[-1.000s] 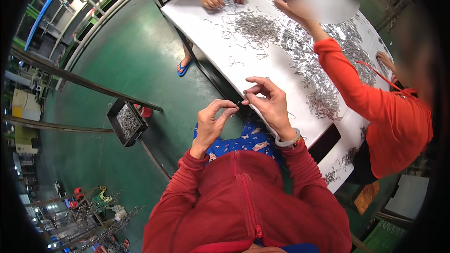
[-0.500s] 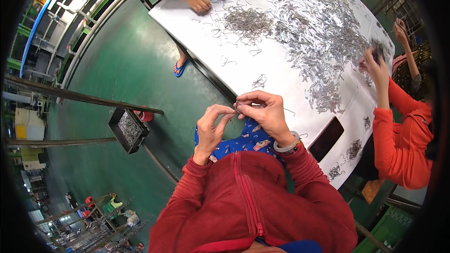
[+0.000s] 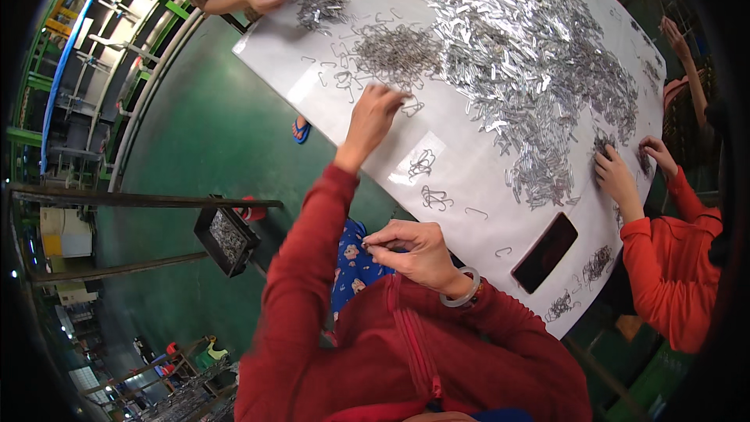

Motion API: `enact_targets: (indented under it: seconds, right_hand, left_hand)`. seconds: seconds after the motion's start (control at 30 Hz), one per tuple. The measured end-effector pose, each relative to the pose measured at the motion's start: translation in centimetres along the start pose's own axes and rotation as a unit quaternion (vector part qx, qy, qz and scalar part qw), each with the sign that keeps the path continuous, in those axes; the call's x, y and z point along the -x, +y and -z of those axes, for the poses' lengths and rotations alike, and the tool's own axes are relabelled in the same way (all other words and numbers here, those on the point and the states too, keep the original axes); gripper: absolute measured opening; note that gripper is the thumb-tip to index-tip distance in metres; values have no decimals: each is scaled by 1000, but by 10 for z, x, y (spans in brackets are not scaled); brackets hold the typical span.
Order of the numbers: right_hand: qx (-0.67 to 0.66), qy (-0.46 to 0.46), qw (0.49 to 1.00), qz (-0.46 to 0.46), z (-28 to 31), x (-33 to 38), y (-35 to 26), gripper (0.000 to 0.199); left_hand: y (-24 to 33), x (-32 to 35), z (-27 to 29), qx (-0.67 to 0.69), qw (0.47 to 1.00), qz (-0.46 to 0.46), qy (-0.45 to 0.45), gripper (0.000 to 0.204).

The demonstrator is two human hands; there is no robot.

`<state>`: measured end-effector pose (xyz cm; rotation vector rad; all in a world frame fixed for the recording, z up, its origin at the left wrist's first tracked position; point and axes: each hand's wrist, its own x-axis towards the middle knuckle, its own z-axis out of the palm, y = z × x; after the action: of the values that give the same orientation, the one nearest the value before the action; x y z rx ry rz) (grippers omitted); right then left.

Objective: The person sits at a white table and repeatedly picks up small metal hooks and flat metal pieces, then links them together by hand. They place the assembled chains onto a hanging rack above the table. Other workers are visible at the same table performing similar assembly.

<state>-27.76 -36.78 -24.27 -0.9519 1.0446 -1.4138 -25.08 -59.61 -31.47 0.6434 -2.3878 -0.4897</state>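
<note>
Since half a second ago, the left hand (image 3: 375,109) is no longer meeting the right in front of the chest; the left arm is now stretching far out over the white bench (image 3: 469,164), and its fingers are curling down onto the edge of a heap of thin wire clips (image 3: 394,51), touching one loose clip (image 3: 410,107) at the fingertips. Whether that hand is actually gripping a clip cannot be told, since the fingers are hiding it. The right hand (image 3: 410,250) is staying close to the body, just off the near edge of the bench, with thumb and fingers pressing together on a small wire clip (image 3: 369,246) that is barely showing at the fingertips. A pale bangle (image 3: 462,291) is circling the right wrist.

A broad spread of shiny metal pieces (image 3: 531,78) is covering much of the bench, well beyond the left hand. A dark phone (image 3: 545,252) is lying flat near the bench's near edge, to the right of the right hand. Down on the green floor, a dark tray (image 3: 226,238) of small metal parts is sitting to the person's left. Two other people's hands are working at the far and right sides of the bench.
</note>
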Motion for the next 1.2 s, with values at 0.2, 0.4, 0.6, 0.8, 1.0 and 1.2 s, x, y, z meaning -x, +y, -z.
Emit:
enact_targets:
  seconds: [0.2,0.4,0.6,0.8,1.0,1.2]
  right_hand:
    - [46,-14,998,45,-5,10,3,15]
    - [37,7,997,66,-10,17,-1,15]
    - [18,11,998,67,-14,25,-2,16]
    - [61,-2,991,122,-14,31,-6,18]
    - [90,-29,984,151,-15,31,-4,19]
    - [67,-78,980,171,-11,21,5,20]
  left_hand:
    - [-31,-52,-37,-200,946,-166,-191,8]
    - [-19,-43,0,-39,999,0,15,8]
    - [-7,14,78,-86,995,47,30,9]
    - [-1,57,94,-32,991,129,-2,10]
    - [-10,74,61,-50,980,189,-37,16]
    - [-20,48,36,-136,983,126,-6,15]
